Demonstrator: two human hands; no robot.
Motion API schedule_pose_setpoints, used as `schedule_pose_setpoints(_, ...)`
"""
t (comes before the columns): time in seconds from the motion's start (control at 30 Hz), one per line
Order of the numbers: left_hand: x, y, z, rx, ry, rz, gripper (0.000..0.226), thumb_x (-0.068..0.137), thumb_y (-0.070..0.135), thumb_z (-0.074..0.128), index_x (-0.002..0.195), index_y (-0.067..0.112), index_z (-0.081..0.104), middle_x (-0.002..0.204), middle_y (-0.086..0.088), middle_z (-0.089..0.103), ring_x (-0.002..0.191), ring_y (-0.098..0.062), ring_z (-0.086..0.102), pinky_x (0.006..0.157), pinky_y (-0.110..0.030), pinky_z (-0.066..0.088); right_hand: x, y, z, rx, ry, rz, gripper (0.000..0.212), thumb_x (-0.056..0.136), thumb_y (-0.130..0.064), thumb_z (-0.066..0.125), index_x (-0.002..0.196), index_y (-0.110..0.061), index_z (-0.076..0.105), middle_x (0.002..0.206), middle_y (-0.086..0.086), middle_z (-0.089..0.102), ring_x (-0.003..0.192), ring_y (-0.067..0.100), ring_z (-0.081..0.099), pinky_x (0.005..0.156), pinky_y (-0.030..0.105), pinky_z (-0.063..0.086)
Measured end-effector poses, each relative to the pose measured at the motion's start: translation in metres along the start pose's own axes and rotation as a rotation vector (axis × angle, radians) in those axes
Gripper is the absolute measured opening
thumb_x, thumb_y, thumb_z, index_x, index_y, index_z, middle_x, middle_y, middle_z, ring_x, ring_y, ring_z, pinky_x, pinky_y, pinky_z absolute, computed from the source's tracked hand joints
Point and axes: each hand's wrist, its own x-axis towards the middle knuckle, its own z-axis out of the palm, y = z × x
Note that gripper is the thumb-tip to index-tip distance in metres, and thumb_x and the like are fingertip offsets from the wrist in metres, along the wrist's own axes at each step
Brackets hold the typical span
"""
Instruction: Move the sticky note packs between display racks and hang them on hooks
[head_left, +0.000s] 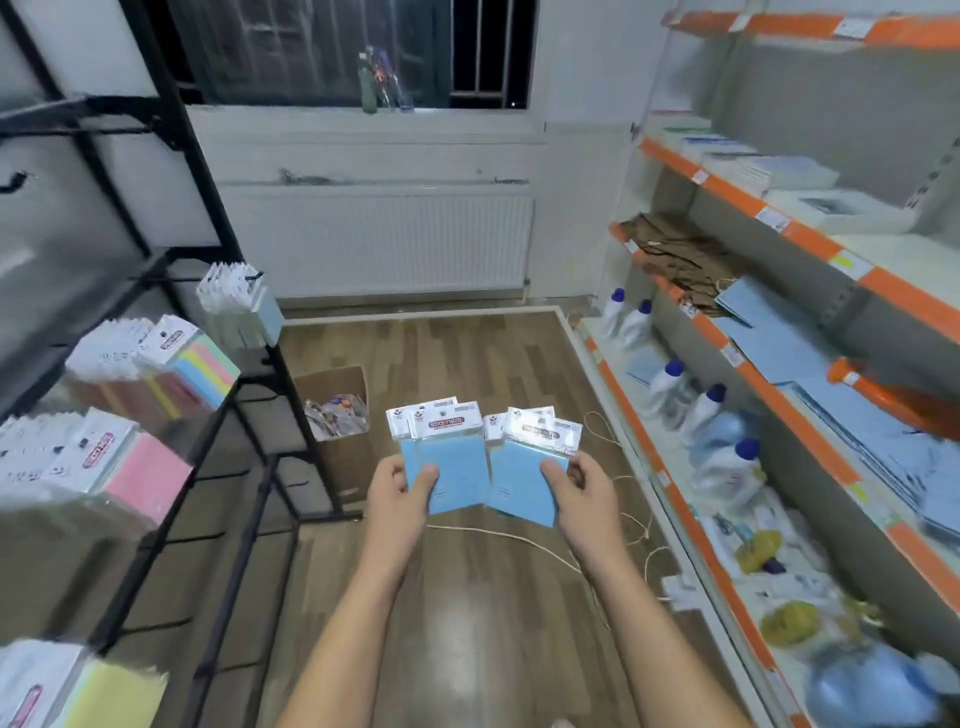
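An open brown cardboard box (337, 410) sits on the wooden floor beside the black metal display rack (218, 291), and it holds a jumble of small plastic-wrapped items too blurred to name. On the white and orange shelving unit (769, 389) at the right, the low shelf carries five white plastic bottles with blue caps (670, 384) among other goods.

The left hand (402, 491) grips a small fan of blue sticky note packs with white header cards (449, 457), thumb pressed on the front and fingers curled behind. At least two headers show in it. The right hand (582, 488) holds a second fan of the same blue sticky note packs (527, 467) in the same way, with about three headers visible. Both fans are held in the air in front of the person, above the floor between rack and shelving, well apart from either. Their long axes run upright, headers pointing up and away, the right fan tilted slightly rightward.

More packs hang on the rack: pink (140, 467), multicoloured (192, 364) and yellow (104, 696).
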Motion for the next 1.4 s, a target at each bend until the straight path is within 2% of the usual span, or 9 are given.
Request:
schedule_pose_setpoints(0.2, 0.121, 0.003, -0.003, -0.032, 0.214, -0.056, 0.011, 0.096, 0.017, 0.061, 0.105, 0.013, 0.055, 0.101, -0.006, 0.073, 0.093, -0.021, 0.070, 0.078, -0.045, 0.057, 0.144, -0.016, 0.077, 0.043, -0.192, -0.064, 0.013, 0.096, -0.013, 0.062, 0.090, -0.002, 0.062, 0.080, 0.007, 0.062, 0.070, 0.011, 0.053, 0.058, 0.021, 0.040)
schedule_pose_setpoints(0.3, 0.168, 0.011, 0.000, -0.068, 0.360, -0.083, 0.011, 0.096, 0.016, 0.061, 0.103, 0.010, 0.055, 0.099, -0.008, 0.072, 0.094, -0.022, 0.070, 0.073, -0.033, 0.053, 0.210, -0.032, 0.117, 0.035, -0.387, -0.091, 0.016, 0.096, -0.013, 0.062, 0.092, 0.003, 0.060, 0.079, 0.008, 0.060, 0.069, 0.011, 0.051, 0.057, 0.020, 0.039)
schedule_pose_setpoints(0.47, 0.214, 0.035, 0.003, -0.133, 0.493, -0.084, 0.014, 0.097, 0.017, 0.060, 0.108, 0.010, 0.057, 0.099, -0.005, 0.074, 0.081, -0.006, 0.071, 0.062, -0.015, 0.051, 0.268, -0.055, 0.195, 0.062, -0.710, -0.010, 0.014, 0.097, -0.011, 0.061, 0.102, 0.001, 0.065, 0.099, 0.017, 0.073, 0.079, 0.010, 0.065, 0.065, 0.020, 0.051)
schedule_pose_setpoints(0.67, 0.254, 0.044, -0.024, -0.214, 0.677, -0.068, 0.027, 0.094, 0.028, 0.063, 0.109, 0.007, 0.057, 0.099, -0.008, 0.075, 0.089, -0.016, 0.073, 0.069, -0.027, 0.056, 0.286, -0.067, 0.267, 0.095, -0.936, -0.059, 0.012, 0.094, -0.005, 0.064, 0.106, -0.008, 0.067, 0.095, 0.002, 0.074, 0.077, 0.004, 0.068, 0.065, 0.015, 0.051)
schedule_pose_setpoints(0.87, 0.292, 0.050, -0.054, -0.254, 0.775, -0.005, 0.024, 0.090, 0.022, 0.067, 0.107, 0.010, 0.056, 0.102, -0.006, 0.074, 0.088, -0.015, 0.073, 0.063, -0.023, 0.056, 0.309, -0.093, 0.335, 0.195, -0.914, 0.174, 0.016, 0.094, -0.021, 0.068, 0.100, -0.007, 0.067, 0.095, 0.013, 0.075, 0.080, 0.018, 0.070, 0.066, 0.031, 0.053)
schedule_pose_setpoints(1.03, 0.310, 0.052, -0.070, -0.321, 0.875, 0.017, 0.025, 0.090, 0.027, 0.068, 0.112, 0.023, 0.056, 0.111, 0.005, 0.072, 0.099, -0.010, 0.071, 0.084, -0.035, 0.057, 0.339, -0.106, 0.369, 0.233, -0.954, 0.371, 0.016, 0.098, -0.024, 0.062, 0.095, -0.008, 0.061, 0.094, 0.012, 0.076, 0.082, 0.025, 0.072, 0.074, 0.043, 0.055)
schedule_pose_setpoints(1.23, 0.309, 0.057, -0.077, -0.329, 1.113, 0.097, 0.030, 0.094, 0.025, 0.062, 0.122, 0.018, 0.055, 0.114, 0.011, 0.070, 0.104, -0.002, 0.067, 0.074, -0.013, 0.053, 0.383, -0.111, 0.403, 0.031, -0.982, 0.058, 0.016, 0.098, -0.030, 0.061, 0.101, -0.016, 0.066, 0.091, 0.003, 0.075, 0.073, 0.014, 0.069, 0.063, 0.029, 0.051)
schedule_pose_setpoints(1.33, 0.306, 0.056, -0.077, -0.366, 1.231, 0.115, 0.046, 0.093, 0.029, 0.062, 0.135, 0.019, 0.046, 0.124, 0.018, 0.062, 0.109, 0.011, 0.059, 0.081, -0.007, 0.048, 0.372, -0.109, 0.421, -0.025, -1.130, -0.171, 0.019, 0.094, -0.031, 0.067, 0.093, -0.012, 0.067, 0.083, 0.001, 0.074, 0.069, 0.010, 0.066, 0.059, 0.022, 0.049)
schedule_pose_setpoints(1.4, 0.305, 0.052, -0.072, -0.380, 1.282, 0.121, 0.065, 0.090, 0.035, 0.064, 0.147, 0.014, 0.038, 0.136, 0.010, 0.059, 0.118, 0.004, 0.058, 0.090, -0.012, 0.049, 0.364, -0.106, 0.431, -0.018, -1.187, -0.230, 0.018, 0.093, -0.028, 0.068, 0.089, -0.011, 0.067, 0.080, -0.001, 0.073, 0.067, 0.006, 0.064, 0.059, 0.019, 0.047)
